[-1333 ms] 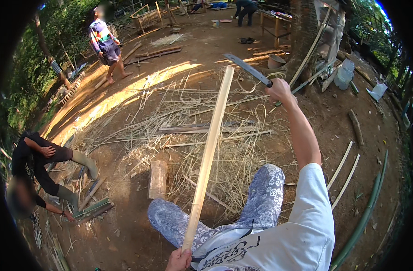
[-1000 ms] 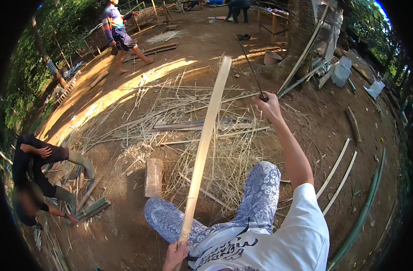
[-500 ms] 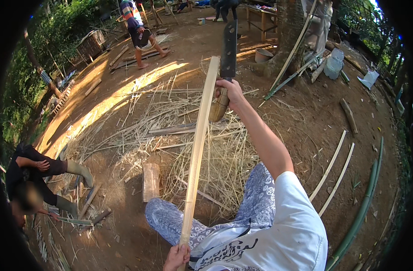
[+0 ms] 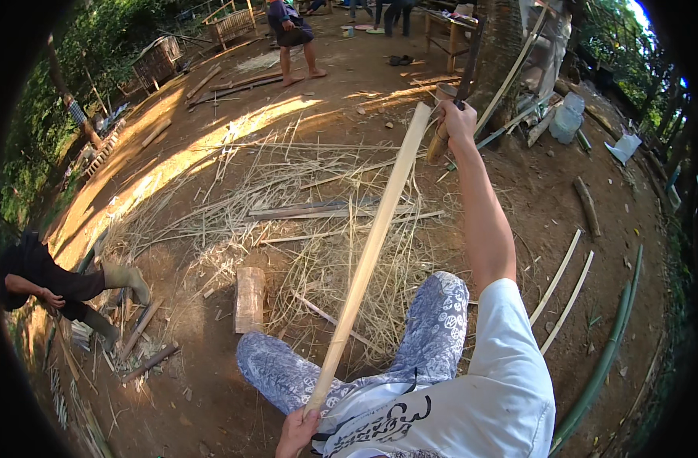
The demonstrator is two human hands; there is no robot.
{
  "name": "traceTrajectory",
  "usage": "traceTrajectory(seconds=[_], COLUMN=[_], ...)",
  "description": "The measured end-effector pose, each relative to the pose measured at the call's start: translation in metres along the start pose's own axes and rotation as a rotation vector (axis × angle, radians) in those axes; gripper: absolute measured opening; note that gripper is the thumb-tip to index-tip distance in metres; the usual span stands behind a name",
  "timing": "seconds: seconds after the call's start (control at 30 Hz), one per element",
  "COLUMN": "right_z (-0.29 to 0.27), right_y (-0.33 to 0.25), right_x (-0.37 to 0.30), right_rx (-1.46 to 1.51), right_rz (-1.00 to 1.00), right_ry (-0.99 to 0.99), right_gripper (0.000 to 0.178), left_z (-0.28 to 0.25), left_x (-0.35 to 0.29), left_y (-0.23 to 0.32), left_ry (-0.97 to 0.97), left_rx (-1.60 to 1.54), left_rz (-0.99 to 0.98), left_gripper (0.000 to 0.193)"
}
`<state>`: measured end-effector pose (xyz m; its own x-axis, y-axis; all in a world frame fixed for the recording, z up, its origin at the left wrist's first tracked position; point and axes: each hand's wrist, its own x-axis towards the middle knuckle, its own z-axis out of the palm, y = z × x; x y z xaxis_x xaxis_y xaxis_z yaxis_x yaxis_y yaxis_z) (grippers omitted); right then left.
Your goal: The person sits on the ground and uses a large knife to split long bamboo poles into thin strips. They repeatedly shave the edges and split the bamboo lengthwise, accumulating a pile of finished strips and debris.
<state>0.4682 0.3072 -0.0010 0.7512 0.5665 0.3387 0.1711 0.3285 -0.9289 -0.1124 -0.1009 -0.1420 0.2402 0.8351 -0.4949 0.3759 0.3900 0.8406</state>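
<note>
A long pale strip of split bamboo (image 4: 370, 256) slants up and away from my lap. Its near end is in my left hand (image 4: 297, 433), whose fingers are closed round it by my waist. Up at the far end, my right hand (image 4: 459, 122) grips a machete by its wooden handle (image 4: 437, 143). The dark blade (image 4: 472, 61) points up and away, seen nearly edge-on. The strip's far tip is just left of the machete handle; whether they touch I cannot tell.
Bamboo shavings (image 4: 318, 179) cover the ground ahead, beside a short wood block (image 4: 249, 299). Green bamboo poles (image 4: 604, 359) and two pale strips (image 4: 566, 301) lie at right. A booted co-worker (image 4: 59, 286) sits at left; another person (image 4: 292, 38) stands farther off.
My right hand and the machete have moved right, and the blade has turned more edge-on. The bamboo strip's far end has swung right too. The standing person has shifted right in view.
</note>
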Motion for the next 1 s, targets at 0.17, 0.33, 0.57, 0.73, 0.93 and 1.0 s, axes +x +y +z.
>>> traceTrajectory(seconds=[0.17, 0.33, 0.57, 0.73, 0.93, 1.0], right_z=[-0.016, -0.036, -0.076, -0.055, -0.015, -0.015], right_y=[-0.013, -0.018, -0.046, -0.025, 0.008, 0.021], right_x=[0.019, 0.050, 0.034, -0.052, -0.109, -0.110], right_rx=[-0.226, -0.555, -0.433, -0.256, -0.135, -0.115], right_rz=[-0.016, -0.104, -0.022, -0.005, 0.093, 0.112], right_ry=[0.149, 0.326, 0.047, -0.242, -0.252, -0.213], right_gripper=[0.022, 0.032, 0.031, 0.031, 0.030, 0.031], left_z=[-0.005, -0.013, -0.030, -0.018, -0.001, 0.001], left_x=[0.001, 0.009, 0.018, 0.027, 0.026, 0.027], left_y=[-0.048, -0.064, -0.055, -0.052, -0.036, -0.039], left_ry=[-0.006, -0.008, 0.112, 0.221, 0.345, 0.359], left_rx=[0.042, 0.006, 0.023, 0.149, 0.221, 0.183], left_rz=[0.037, 0.076, 0.088, 0.132, 0.191, 0.211], left_gripper=[0.033, 0.030, 0.043, 0.040, 0.031, 0.030])
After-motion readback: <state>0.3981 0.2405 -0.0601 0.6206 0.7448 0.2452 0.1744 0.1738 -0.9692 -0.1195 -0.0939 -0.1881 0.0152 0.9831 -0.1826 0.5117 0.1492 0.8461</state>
